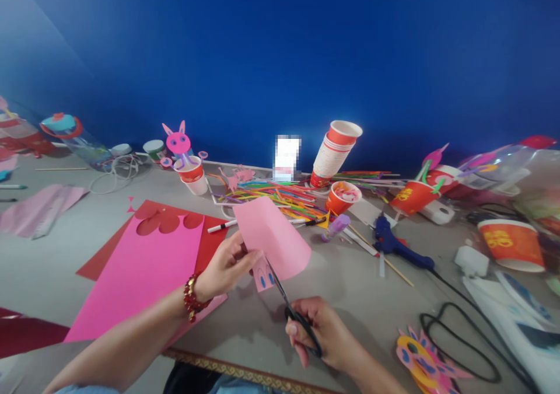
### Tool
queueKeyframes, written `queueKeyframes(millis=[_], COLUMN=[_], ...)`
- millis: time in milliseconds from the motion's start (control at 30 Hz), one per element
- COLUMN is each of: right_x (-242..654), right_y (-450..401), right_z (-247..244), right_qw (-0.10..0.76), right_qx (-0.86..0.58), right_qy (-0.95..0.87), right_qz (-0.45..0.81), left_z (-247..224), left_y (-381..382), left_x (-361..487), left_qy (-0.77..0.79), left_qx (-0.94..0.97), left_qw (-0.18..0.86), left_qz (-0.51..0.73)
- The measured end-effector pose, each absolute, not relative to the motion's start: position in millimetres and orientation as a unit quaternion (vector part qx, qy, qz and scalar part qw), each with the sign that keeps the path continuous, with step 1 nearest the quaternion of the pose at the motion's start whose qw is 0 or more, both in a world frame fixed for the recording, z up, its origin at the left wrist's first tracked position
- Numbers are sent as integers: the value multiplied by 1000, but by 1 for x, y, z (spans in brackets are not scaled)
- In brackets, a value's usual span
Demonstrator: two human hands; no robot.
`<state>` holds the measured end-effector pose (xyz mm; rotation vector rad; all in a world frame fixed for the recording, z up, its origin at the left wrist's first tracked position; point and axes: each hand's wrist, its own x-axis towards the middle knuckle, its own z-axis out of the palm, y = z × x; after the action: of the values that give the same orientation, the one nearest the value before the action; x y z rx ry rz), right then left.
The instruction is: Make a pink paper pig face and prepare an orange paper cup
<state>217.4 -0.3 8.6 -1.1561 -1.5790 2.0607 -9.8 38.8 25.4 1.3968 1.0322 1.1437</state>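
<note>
Between the thumb and fingers of my left hand (230, 264) is a light pink paper sheet (277, 239), raised above the table. Its lower left corner carries drawn blue ovals (265, 279). My right hand (321, 330) grips black-handled scissors (284, 295) with fingers in the loops. The blades lie against the paper beside the ovals; how far they are parted I cannot tell. Left of my left hand, a bright pink sheet (140, 277) with rounded cut-outs along its top lies over red paper (214, 236).
Behind the paper lie many coloured pipe cleaners (289, 198). A tilted cup stack (332, 154), a cup of scraps (344, 197) and a pink rabbit figure in a cup (179, 143) stand at the back. To the right are a blue glue gun (398, 245) and its black cord (464, 306).
</note>
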Motion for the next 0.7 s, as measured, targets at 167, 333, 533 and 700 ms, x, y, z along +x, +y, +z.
queueKeyframes(millis=[167,333,533,700], right_x=[217,217,217,217], right_y=[-1,-1,-1,-2], right_z=[7,6,6,3], right_qw=[146,148,143,147], right_qx=[-400,-398,-403,-396], right_qy=[-545,-546,-549,-546], right_qz=[722,722,718,723], left_z=[28,28,31,32], left_y=[38,38,39,39], left_x=[-10,-11,-10,-10], left_qy=[433,437,429,421], left_qx=[579,585,587,581], left_qw=[508,505,506,521], left_qz=[467,461,464,463])
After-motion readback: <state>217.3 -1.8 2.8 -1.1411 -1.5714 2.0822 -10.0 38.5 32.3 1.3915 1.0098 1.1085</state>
